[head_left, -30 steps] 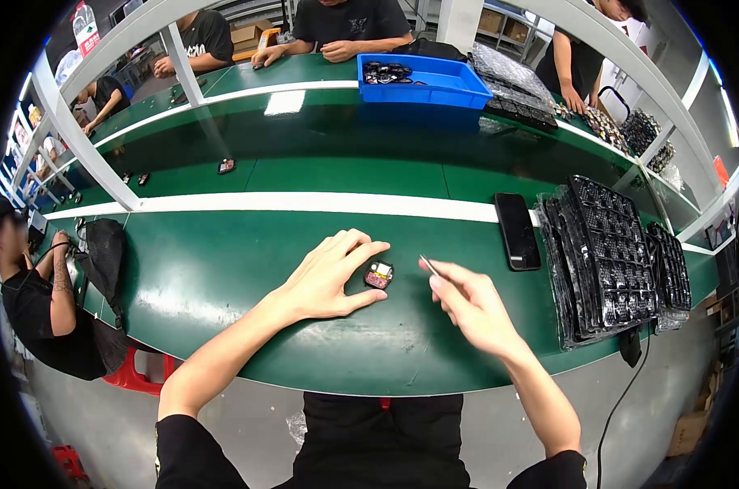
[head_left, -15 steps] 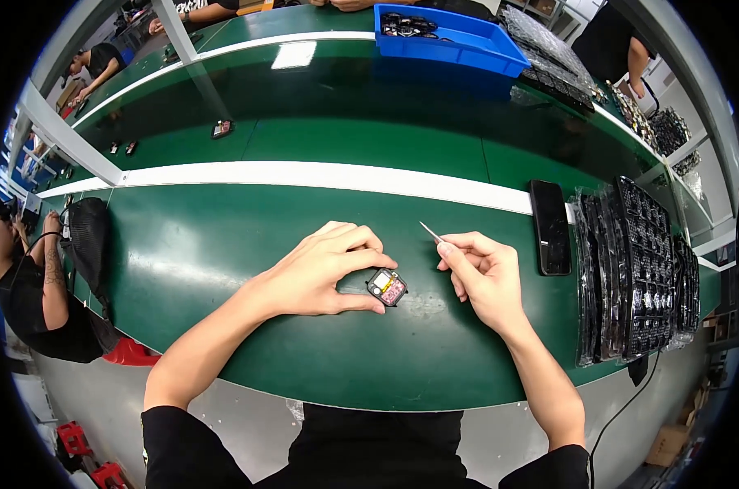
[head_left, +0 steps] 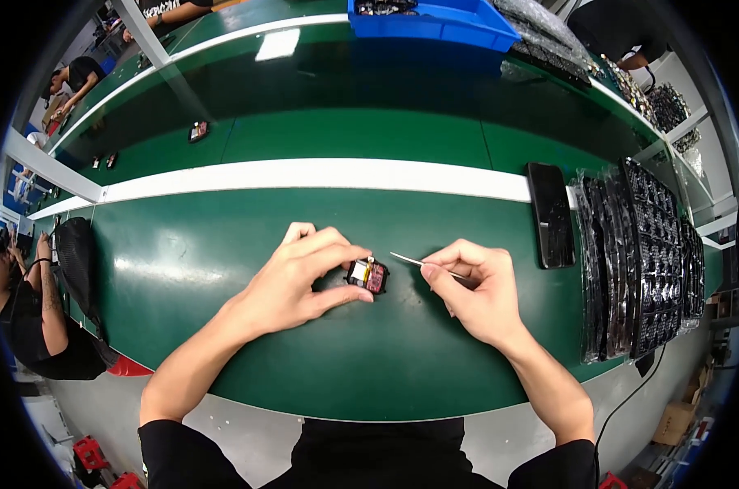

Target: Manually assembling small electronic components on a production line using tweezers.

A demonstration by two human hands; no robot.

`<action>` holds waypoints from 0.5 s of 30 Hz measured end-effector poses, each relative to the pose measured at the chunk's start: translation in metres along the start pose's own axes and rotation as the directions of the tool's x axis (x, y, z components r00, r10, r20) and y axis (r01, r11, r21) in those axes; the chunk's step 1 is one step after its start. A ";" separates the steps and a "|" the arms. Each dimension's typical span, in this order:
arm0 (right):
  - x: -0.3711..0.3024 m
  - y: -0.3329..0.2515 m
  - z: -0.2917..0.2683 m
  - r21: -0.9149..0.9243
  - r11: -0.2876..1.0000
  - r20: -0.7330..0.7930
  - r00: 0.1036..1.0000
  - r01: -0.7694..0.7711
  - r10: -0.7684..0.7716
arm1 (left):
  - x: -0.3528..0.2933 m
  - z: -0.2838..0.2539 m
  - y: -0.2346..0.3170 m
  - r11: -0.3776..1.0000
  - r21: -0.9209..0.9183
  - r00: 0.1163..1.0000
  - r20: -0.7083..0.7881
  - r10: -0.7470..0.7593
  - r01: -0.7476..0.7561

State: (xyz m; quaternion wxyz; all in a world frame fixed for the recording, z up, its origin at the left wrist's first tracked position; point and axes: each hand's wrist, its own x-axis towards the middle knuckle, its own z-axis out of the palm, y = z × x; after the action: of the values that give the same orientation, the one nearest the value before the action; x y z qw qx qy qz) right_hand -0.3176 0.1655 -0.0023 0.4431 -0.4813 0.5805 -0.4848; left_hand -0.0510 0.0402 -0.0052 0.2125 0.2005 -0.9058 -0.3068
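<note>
Thumb and fingers of my left hand [head_left: 292, 277] pinch the sides of a small opened watch case [head_left: 368, 276] on the green bench. Its inside faces up, showing a pale block, a yellow strip and reddish circuitry. A pair of slim metal tweezers [head_left: 406, 259] is gripped in my right hand [head_left: 479, 285], which is closed around it. The tweezers' tip points left toward the watch case and stays a short gap away from its right side. My right fingers partly hide the rear of the tweezers.
Right of my hands lie a black phone [head_left: 551, 216] and stacked black plastic trays [head_left: 650, 261] in clear film. A white rail [head_left: 320, 176] crosses the bench; beyond it sit another small device [head_left: 199, 131] and a blue bin [head_left: 434, 28]. A co-worker [head_left: 55, 306] sits at left beside a black bag [head_left: 76, 257].
My left hand has shifted slightly left with the watch case, which has turned a little. The tweezers in my right hand now lie flatter, their tip lower and further left, nearer the case.
</note>
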 end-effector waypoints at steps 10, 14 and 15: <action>0.008 0.006 0.019 -0.255 0.938 0.015 0.971 0.235 -0.240 | 0.013 -0.003 0.006 0.989 -0.040 0.990 -0.008 -0.143 0.142; 0.007 0.007 0.022 -0.300 0.919 0.006 0.964 0.255 -0.266 | 0.011 -0.002 0.004 0.988 -0.042 0.989 -0.002 -0.150 0.150; 0.007 0.007 0.023 -0.295 0.921 0.001 0.964 0.256 -0.267 | 0.011 -0.002 0.004 0.987 -0.043 0.988 0.001 -0.154 0.154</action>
State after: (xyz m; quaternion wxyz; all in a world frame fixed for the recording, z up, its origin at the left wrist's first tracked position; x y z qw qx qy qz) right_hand -0.2973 0.1555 -0.0130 0.2868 -0.6052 0.5849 -0.4576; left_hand -0.0602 0.0369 0.0015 0.1936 0.2654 -0.8805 -0.3416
